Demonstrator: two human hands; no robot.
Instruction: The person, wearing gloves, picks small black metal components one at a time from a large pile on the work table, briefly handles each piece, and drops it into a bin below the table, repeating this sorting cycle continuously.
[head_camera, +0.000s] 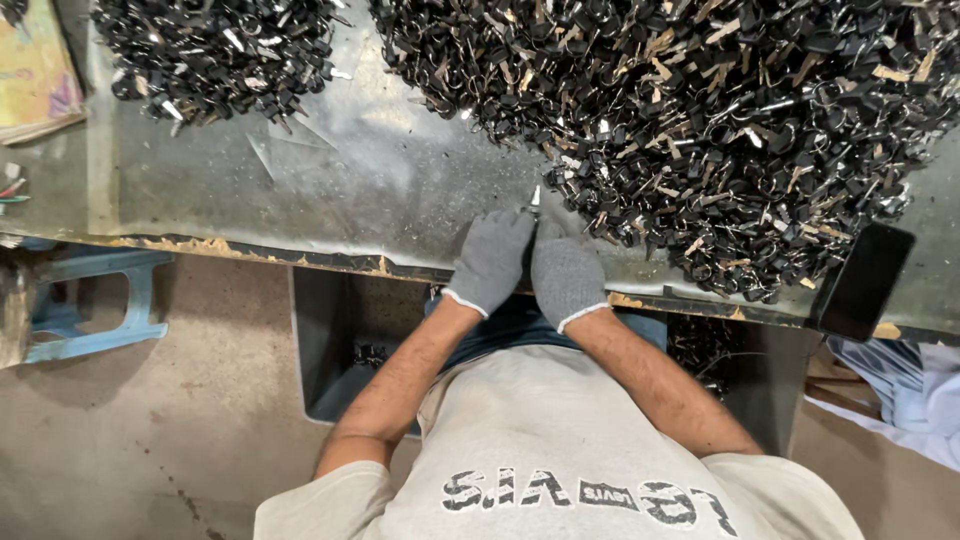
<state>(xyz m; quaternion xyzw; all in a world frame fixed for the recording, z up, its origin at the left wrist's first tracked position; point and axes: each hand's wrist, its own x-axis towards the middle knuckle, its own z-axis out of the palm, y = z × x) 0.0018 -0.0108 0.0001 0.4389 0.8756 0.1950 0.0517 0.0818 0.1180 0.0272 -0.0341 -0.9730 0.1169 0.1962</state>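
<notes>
Both gloved hands meet at the centre of the frame, on the near edge of the bench (300, 190). The left hand (492, 258) and the right hand (565, 278) are curled closed, fingers pressed together around a small metal piece (535, 196) whose bright tip stands just above the fingertips. What lies inside the grip is hidden by the gloves.

Judgement on method: the piece is small, so a firm fingertip pinch with wrists resting on the bench edge gives the steadiest control.

The piece sits against the lower left margin of the large heap of black and metal parts (720, 130), which fills the upper right. A smaller heap (215, 50) lies at upper left, well apart. Bare bench between them is the open room, to the left of the hands. At right, a dark phone (862, 282) overhangs the bench edge; movement that way risks knocking it.
</notes>
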